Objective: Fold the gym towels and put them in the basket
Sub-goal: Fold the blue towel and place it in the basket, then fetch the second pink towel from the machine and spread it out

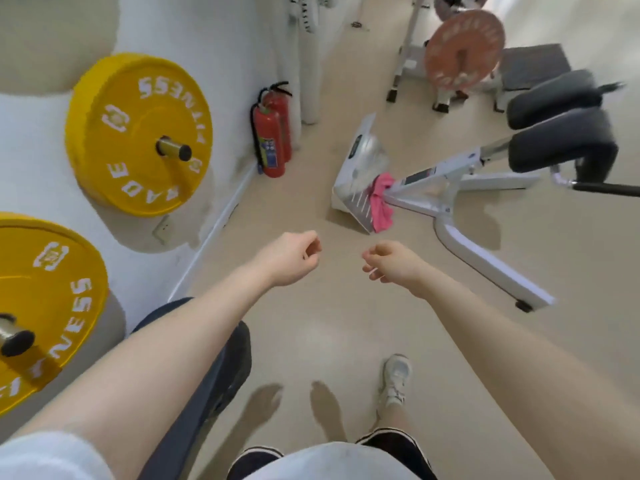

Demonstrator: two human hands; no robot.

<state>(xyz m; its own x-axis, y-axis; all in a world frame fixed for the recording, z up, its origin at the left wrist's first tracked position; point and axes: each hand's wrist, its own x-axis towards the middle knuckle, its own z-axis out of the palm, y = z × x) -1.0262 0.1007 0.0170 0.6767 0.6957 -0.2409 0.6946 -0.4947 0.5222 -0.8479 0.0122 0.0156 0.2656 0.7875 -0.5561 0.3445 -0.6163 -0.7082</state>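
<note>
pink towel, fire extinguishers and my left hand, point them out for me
pink towel (381, 202), head view, middle of the cloth draped on the bench frame
fire extinguishers (270, 140), head view, body of the front red cylinder
left hand (294, 258), head view, back of the hand

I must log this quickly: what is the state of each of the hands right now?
Left hand: fingers loosely curled, holding nothing.
Right hand: fingers loosely curled, holding nothing.

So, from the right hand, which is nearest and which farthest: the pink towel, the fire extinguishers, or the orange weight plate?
1. Pink towel, on the bench frame just beyond the right hand.
2. Fire extinguishers, by the wall, to the left.
3. Orange plate, far back right.
</note>
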